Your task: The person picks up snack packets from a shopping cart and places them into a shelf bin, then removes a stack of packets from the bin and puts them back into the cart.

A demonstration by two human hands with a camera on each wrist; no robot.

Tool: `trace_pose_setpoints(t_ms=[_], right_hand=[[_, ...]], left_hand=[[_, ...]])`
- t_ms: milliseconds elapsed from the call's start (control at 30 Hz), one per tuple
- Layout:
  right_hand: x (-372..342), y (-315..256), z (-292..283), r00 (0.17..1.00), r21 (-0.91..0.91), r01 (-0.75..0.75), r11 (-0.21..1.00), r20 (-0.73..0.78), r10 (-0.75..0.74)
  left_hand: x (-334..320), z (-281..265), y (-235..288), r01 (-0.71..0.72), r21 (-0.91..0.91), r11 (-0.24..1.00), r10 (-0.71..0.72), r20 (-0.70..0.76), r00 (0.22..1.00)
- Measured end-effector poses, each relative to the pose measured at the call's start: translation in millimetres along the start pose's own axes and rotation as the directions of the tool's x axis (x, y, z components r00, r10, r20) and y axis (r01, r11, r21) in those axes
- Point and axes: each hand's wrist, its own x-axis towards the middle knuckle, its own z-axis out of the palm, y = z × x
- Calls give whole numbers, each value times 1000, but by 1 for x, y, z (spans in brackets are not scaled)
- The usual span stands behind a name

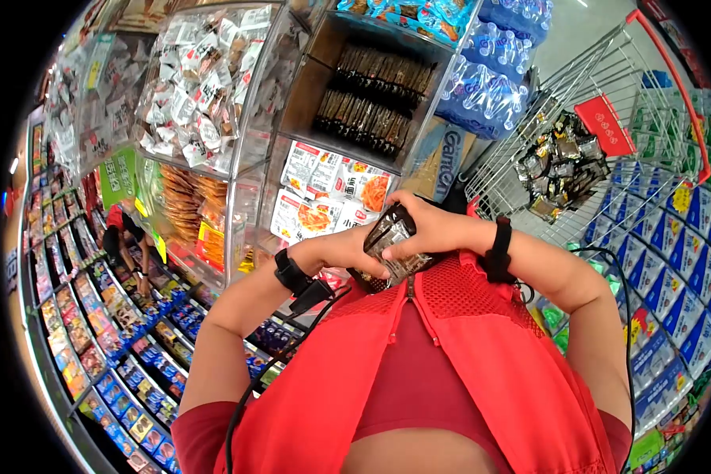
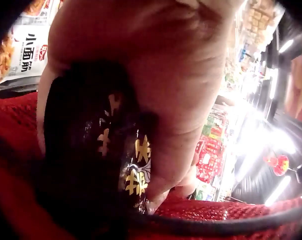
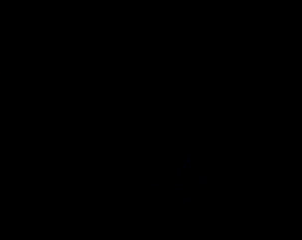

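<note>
In the head view my left hand (image 1: 346, 250) and right hand (image 1: 428, 229) both grip a bundle of dark snack packets (image 1: 393, 235) close to the red vest. The left hand is curled round the left and lower side; the right thumb lies across the front of the packets. In the left wrist view, dark packets with gold characters (image 2: 137, 185) lie under the left hand (image 2: 141, 65). The bin beyond holds rows of similar dark packets (image 1: 363, 130). More dark packets (image 1: 561, 166) lie in the cart. The right wrist view is black.
A wire shopping cart (image 1: 521, 201) with a red handle stands at the upper right. White-and-red packs (image 1: 316, 189) fill the near bin. Bottled water packs (image 1: 486, 87) are stacked behind. Another person (image 1: 126, 237) crouches by shelves at the left.
</note>
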Motion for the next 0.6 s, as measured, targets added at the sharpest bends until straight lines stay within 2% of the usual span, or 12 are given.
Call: trace_pose_setpoints(t_ms=[33, 67, 100, 133, 200, 233, 267, 333, 400, 467, 533, 600], right_hand=[[2, -1, -6, 997, 113, -36, 993, 70, 28], [2, -2, -12, 996, 129, -42, 991, 80, 32], [5, 1, -19, 999, 97, -25, 995, 33, 22], [7, 4, -25, 1000, 66, -12, 998, -12, 12], [1, -1, -42, 992, 214, 42, 976, -123, -16], [-2, 1, -51, 987, 266, 36, 963, -163, 9], [-7, 4, -60, 979, 318, 32, 947, -202, 35], [-21, 6, -78, 966, 427, 3, 904, -234, 107], [-32, 17, -97, 950, 424, -46, 904, -261, 170], [-43, 24, -109, 917, 296, -7, 955, -380, 124], [-51, 32, -114, 908, 317, -13, 948, -392, 144], [-57, 37, -115, 896, 339, -25, 940, -409, 171]], left_hand=[[-1, 2, 7, 68, -13, 998, -69, -48, 996], [-2, 3, 12, 135, -29, 990, -137, -92, 986], [-1, 4, 12, 59, -107, 993, -72, -122, 990], [-2, 5, 17, 96, -134, 986, -122, -202, 972], [1, -2, 20, 29, -193, 981, -80, -265, 961], [4, -4, 30, 13, -138, 990, -58, -331, 942], [5, -7, 43, 55, -94, 994, -90, -419, 903], [13, -28, 59, 12, -45, 999, -34, -534, 845], [22, -76, 63, 64, 183, 981, 91, -725, 683], [38, -122, 74, 366, 420, 830, 276, -880, 386], [56, -187, 70, 520, 557, 647, 420, -830, 366], [71, -202, 83, 577, 518, 632, 331, -853, 404]])
